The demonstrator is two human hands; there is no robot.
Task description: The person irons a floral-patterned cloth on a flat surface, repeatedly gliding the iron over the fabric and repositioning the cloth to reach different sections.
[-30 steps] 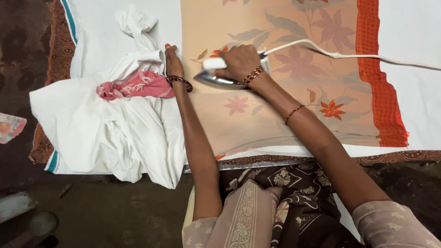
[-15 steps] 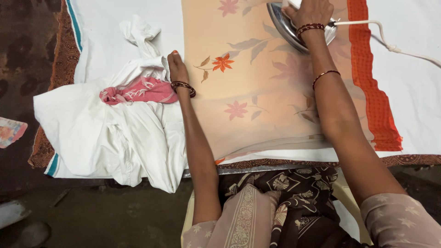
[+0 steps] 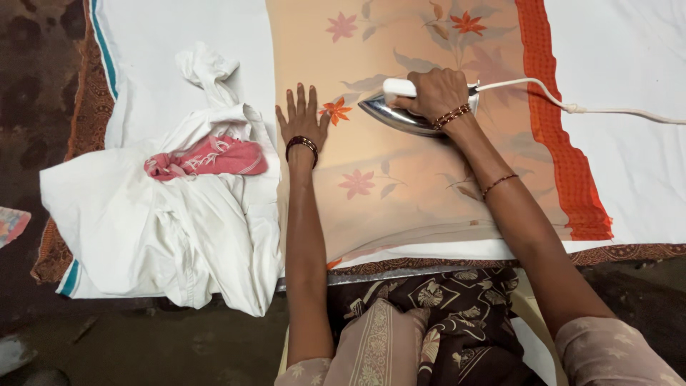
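In the upper middle of the frame, the right hand [image 3: 437, 94] is wrapped around the white handle of a polished steel electric iron [image 3: 400, 114] resting on the peach cotton cloth with orange flowers [image 3: 400, 193]. Just left, the left hand [image 3: 301, 123] lies flat, fingers spread, pinning the cloth's edge. Pressing well likely means keeping that edge taut and the sole flat — with the white cord [image 3: 607, 109] trailing clear.

Iron [image 3: 400, 114] drawn back from cloth's far edge toward middle; right hand [image 3: 437, 93] with it. Left hand [image 3: 303, 121] now spread flatter.
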